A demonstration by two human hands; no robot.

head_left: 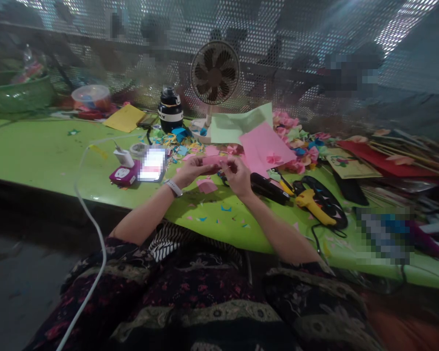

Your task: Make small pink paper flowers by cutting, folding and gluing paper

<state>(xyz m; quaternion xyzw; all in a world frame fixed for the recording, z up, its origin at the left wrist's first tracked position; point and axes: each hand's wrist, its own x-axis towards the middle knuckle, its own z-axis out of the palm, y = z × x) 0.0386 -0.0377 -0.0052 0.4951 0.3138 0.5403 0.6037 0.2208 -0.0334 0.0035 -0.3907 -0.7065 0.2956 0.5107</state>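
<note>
Both my hands meet over the near middle of the green table [190, 209], holding one small piece of pink paper [212, 160] between them. My left hand [192, 170] pinches its left end. At the other end, the fingertips of my right hand [237, 174] are closed on the paper. Just below the hands lies another pink paper piece [207, 185]. Beyond my right hand are a large pink sheet [265, 146] and a pale green sheet [237, 126]. A black elongated object [269, 188] rests beside my right wrist.
A yellow glue gun [316, 207] lies to the right, its cord near the edge. Left stand a lit phone [152, 165], a purple power block [123, 176] and a white cable [91, 209]. Behind are a fan [215, 73], a dark bottle [170, 112] and a heap of paper flowers [300, 146].
</note>
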